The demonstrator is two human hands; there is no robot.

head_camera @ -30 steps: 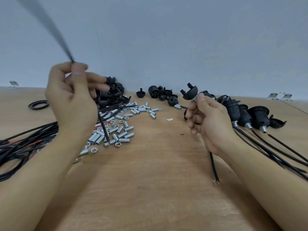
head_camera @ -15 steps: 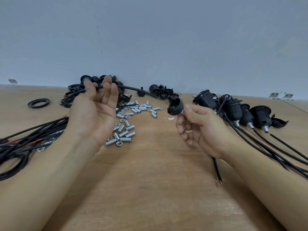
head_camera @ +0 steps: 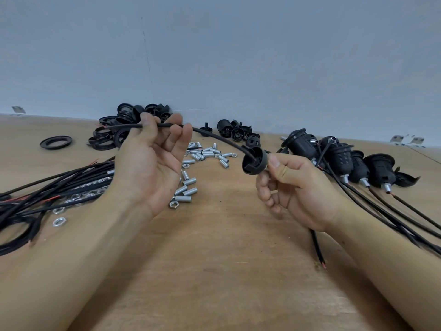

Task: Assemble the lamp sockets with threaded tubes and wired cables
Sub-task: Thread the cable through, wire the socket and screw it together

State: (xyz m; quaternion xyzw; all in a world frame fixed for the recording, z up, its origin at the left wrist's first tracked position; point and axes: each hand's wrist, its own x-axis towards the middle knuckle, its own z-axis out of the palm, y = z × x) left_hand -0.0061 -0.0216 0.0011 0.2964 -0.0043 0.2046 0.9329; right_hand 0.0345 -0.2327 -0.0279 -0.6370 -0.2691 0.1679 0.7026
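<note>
Cable (head_camera: 219, 139) through socket cap (head_camera: 254, 161) (mid-air), left hand (head_camera: 152, 163) pinching, right hand (head_camera: 293, 187) gripping

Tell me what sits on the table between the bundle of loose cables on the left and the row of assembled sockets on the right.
In the head view, the scattered threaded tubes and nuts, then bare table; both hands hover above.

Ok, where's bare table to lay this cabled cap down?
Bare wood lies between the forearms in front of the person, and on the far left near the loose black ring. Crowded: cable bundle left, threaded tubes centre, finished sockets and their cables right.
</note>
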